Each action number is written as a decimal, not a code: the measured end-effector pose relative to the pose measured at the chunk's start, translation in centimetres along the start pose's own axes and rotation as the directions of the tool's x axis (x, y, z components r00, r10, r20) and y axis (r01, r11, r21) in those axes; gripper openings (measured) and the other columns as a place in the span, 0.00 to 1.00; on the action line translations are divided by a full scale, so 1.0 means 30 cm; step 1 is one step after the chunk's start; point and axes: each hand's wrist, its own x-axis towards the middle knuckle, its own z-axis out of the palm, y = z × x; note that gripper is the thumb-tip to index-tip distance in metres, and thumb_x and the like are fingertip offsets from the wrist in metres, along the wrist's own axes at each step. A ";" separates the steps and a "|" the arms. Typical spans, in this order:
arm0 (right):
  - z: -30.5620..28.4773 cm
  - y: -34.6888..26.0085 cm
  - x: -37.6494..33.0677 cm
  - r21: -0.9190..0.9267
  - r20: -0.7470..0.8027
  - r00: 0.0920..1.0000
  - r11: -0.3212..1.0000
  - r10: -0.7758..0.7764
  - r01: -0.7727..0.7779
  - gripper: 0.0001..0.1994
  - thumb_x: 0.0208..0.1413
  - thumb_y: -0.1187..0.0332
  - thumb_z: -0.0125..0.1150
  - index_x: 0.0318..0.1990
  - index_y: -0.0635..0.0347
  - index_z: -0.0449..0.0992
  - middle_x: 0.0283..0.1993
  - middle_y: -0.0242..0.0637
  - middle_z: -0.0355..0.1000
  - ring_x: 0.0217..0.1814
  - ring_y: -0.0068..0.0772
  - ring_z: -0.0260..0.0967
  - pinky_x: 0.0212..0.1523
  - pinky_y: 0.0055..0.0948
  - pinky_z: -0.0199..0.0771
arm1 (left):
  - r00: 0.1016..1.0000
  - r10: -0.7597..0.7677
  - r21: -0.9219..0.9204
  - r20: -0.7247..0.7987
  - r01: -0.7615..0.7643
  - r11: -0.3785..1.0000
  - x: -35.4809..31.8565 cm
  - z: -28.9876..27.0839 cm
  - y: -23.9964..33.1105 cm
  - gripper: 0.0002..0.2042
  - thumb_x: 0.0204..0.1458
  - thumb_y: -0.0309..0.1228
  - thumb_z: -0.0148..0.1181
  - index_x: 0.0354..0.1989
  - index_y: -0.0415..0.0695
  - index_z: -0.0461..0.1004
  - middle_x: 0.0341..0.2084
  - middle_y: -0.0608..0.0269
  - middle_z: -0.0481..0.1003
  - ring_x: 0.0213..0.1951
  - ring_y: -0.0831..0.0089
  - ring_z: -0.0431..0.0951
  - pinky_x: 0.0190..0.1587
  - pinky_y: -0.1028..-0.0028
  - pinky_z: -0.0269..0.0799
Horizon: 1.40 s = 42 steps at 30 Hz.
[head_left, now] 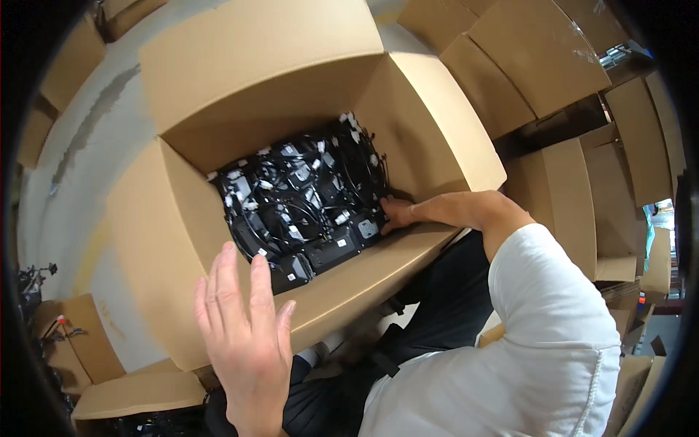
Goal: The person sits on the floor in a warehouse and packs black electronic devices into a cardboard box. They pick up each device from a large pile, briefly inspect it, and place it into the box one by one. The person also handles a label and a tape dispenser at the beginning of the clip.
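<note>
A large open cardboard box (437,120) stands before me with its flaps spread. Packed inside are several black boxy units (331,251) with white labels, under a tangle of black cables (291,189) with white connectors. One unit shows a round grille (368,229). My right hand (397,213) reaches over the near wall, its fingers apart at the right-hand edge of the units; no held thing shows in it. Above the box's near left corner is my left hand (247,328), raised, with its fingers stretched out and nothing in them.
More cardboard boxes (539,58) crowd the right side, some with raised flaps. At the lower left another open carton (138,397) holds dark parts, next to a further carton (95,339) with cables. Grey floor (102,124) with a dark streak lies to the left.
</note>
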 end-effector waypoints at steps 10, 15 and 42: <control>-0.212 -0.154 0.090 -0.082 -0.247 0.809 0.843 -0.533 0.531 0.31 0.63 0.65 0.58 0.72 0.63 0.59 0.70 0.61 0.61 0.74 0.61 0.56 0.74 0.51 0.56 | 0.968 0.068 0.004 -0.243 -0.069 0.998 -0.074 0.026 0.017 0.17 0.51 0.30 0.58 0.49 0.35 0.76 0.53 0.44 0.74 0.58 0.52 0.73 0.64 0.52 0.65; -0.301 -0.305 0.152 -0.159 -0.023 0.837 0.828 -0.547 0.537 0.22 0.59 0.61 0.61 0.57 0.64 0.72 0.56 0.58 0.69 0.59 0.53 0.65 0.60 0.44 0.65 | 0.874 0.048 0.116 -0.483 0.010 0.993 -0.195 -0.064 -0.022 0.16 0.53 0.32 0.61 0.47 0.35 0.76 0.51 0.44 0.74 0.57 0.53 0.74 0.63 0.53 0.66; -0.467 -0.911 -0.626 -0.370 0.007 0.599 0.554 -0.801 0.745 0.25 0.58 0.60 0.66 0.58 0.68 0.77 0.52 0.54 0.80 0.54 0.51 0.79 0.58 0.41 0.77 | 0.119 -0.953 0.489 -0.279 0.872 -0.034 -2.119 -0.322 -0.270 0.21 0.40 0.33 0.73 0.46 0.43 0.81 0.74 0.44 0.52 0.61 0.41 0.69 0.64 0.52 0.68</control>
